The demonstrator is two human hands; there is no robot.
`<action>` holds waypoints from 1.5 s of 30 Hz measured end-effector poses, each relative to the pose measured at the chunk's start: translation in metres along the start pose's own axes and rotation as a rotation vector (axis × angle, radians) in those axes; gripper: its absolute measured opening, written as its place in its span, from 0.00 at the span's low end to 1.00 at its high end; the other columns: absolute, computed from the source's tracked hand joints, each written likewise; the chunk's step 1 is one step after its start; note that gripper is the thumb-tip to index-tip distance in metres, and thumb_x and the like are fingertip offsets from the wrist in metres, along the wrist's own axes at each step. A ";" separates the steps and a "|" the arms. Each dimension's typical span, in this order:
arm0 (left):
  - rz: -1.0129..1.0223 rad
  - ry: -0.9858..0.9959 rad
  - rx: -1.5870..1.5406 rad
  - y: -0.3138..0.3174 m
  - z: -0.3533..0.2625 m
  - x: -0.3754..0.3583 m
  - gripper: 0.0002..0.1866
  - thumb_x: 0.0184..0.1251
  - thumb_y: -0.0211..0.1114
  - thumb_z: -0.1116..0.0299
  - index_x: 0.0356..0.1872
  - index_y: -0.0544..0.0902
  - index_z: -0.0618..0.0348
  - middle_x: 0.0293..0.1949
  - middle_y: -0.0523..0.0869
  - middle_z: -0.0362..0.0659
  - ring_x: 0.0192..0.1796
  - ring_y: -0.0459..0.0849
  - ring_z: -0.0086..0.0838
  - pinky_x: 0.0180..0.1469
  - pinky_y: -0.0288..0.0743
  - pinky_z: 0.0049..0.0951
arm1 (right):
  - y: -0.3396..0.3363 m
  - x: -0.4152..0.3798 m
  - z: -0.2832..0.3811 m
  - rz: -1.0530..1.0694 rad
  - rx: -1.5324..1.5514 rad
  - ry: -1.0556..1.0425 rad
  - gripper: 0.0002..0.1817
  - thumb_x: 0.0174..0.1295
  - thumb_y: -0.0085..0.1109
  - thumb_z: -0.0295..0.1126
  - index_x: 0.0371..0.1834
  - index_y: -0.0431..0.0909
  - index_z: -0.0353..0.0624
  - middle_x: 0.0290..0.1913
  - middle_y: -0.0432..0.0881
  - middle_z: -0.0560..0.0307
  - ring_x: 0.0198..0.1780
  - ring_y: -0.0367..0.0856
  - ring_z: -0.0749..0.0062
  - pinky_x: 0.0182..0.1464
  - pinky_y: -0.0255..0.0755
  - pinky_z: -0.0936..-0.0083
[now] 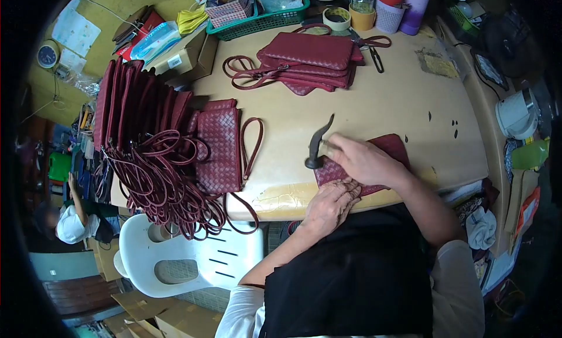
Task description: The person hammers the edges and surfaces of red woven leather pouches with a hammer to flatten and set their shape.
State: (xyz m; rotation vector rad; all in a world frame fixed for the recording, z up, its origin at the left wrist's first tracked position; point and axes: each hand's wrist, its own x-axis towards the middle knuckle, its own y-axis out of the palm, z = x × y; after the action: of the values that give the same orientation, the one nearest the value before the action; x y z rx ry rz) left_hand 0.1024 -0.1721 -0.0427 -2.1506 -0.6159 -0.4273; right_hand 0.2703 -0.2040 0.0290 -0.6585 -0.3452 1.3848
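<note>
Pressure from the left hand [332, 206] matters first, nearest the body: it lies over the near side of a burgundy woven leather piece [393, 149], which rests flat near the front edge of the desk [287, 127]. Whether those fingertips pinch the edge or only press on it is hidden. Good holding here would mean firm, even weight, the leather backed fully by the desktop, with no fold trapped beneath. Just beyond, the right hand [367, 160], blurred, appears closed on the dark hammer [315, 153], though its handle is mostly out of sight. The two hands are close together, so the left fingers would be safer kept well clear of the hammer's round face. Light, square taps from a loose wrist should flatten without denting the weave; a tilted face could leave a crescent mark, and a dragged one could scuff the surface. Farther left, a woven pouch [219, 144] lies beside an upright row of burgundy pouches [126, 103], with tangled wrist straps [170, 188] hanging over the edge; a wide swing that way would be best avoided. At the far side sits another pouch stack [310, 50], well apart from the hammering spot.
</note>
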 end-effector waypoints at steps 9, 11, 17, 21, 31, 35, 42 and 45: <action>0.001 -0.016 -0.001 0.002 0.003 -0.001 0.13 0.53 0.74 0.73 0.41 0.87 0.60 0.40 0.86 0.45 0.45 0.84 0.40 0.49 0.77 0.35 | -0.006 -0.007 0.016 -0.008 0.239 0.003 0.19 0.74 0.47 0.41 0.55 0.67 0.35 0.43 0.79 0.30 0.48 0.78 0.33 0.47 0.71 0.51; 0.026 -0.029 -0.015 0.002 0.003 -0.003 0.13 0.53 0.74 0.73 0.41 0.87 0.60 0.40 0.85 0.45 0.45 0.84 0.40 0.49 0.77 0.35 | 0.011 -0.004 0.004 -0.082 0.133 0.056 0.19 0.75 0.46 0.42 0.54 0.69 0.36 0.43 0.79 0.31 0.48 0.79 0.34 0.47 0.71 0.52; 0.019 0.007 0.020 0.000 0.000 0.001 0.11 0.56 0.72 0.72 0.40 0.85 0.62 0.43 0.85 0.44 0.46 0.83 0.38 0.50 0.76 0.35 | -0.006 -0.013 -0.004 -0.156 0.090 -0.110 0.20 0.74 0.47 0.44 0.54 0.68 0.38 0.40 0.80 0.30 0.46 0.80 0.35 0.46 0.72 0.48; 0.045 -0.017 0.041 -0.001 -0.003 0.001 0.11 0.55 0.72 0.73 0.40 0.85 0.61 0.42 0.85 0.44 0.46 0.83 0.37 0.50 0.76 0.34 | -0.008 -0.024 -0.008 -0.084 -0.219 0.051 0.16 0.73 0.48 0.42 0.50 0.67 0.40 0.32 0.80 0.33 0.41 0.79 0.32 0.43 0.70 0.45; 0.023 -0.071 0.032 -0.001 -0.004 0.002 0.14 0.49 0.76 0.77 0.39 0.88 0.59 0.41 0.87 0.45 0.48 0.85 0.39 0.50 0.78 0.35 | -0.089 -0.077 -0.047 -0.270 -0.335 0.202 0.17 0.71 0.51 0.41 0.55 0.67 0.40 0.35 0.81 0.33 0.42 0.80 0.34 0.44 0.71 0.45; 0.015 -0.096 0.050 -0.001 -0.010 0.005 0.12 0.50 0.75 0.76 0.38 0.88 0.59 0.40 0.87 0.43 0.50 0.85 0.37 0.51 0.77 0.35 | -0.085 -0.091 -0.070 -0.337 -0.326 0.278 0.18 0.72 0.51 0.41 0.56 0.66 0.41 0.39 0.82 0.33 0.46 0.81 0.35 0.48 0.71 0.46; 0.016 -0.109 0.048 0.003 -0.008 0.003 0.14 0.49 0.76 0.77 0.40 0.88 0.58 0.42 0.87 0.46 0.50 0.85 0.40 0.52 0.78 0.36 | -0.103 -0.101 -0.061 -0.381 -0.330 0.390 0.17 0.72 0.50 0.41 0.53 0.66 0.40 0.41 0.82 0.32 0.47 0.81 0.35 0.49 0.72 0.47; 0.020 -0.109 0.058 0.000 -0.007 0.003 0.14 0.49 0.76 0.77 0.40 0.88 0.59 0.42 0.87 0.46 0.50 0.85 0.40 0.52 0.78 0.36 | -0.097 -0.098 -0.071 -0.214 -0.416 0.337 0.16 0.71 0.51 0.41 0.51 0.67 0.40 0.39 0.82 0.33 0.46 0.81 0.36 0.48 0.71 0.47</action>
State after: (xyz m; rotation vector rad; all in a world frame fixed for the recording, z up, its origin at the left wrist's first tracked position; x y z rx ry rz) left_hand 0.1042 -0.1771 -0.0375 -2.1336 -0.6588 -0.2799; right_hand 0.3718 -0.3198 0.0478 -1.1465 -0.4226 0.9815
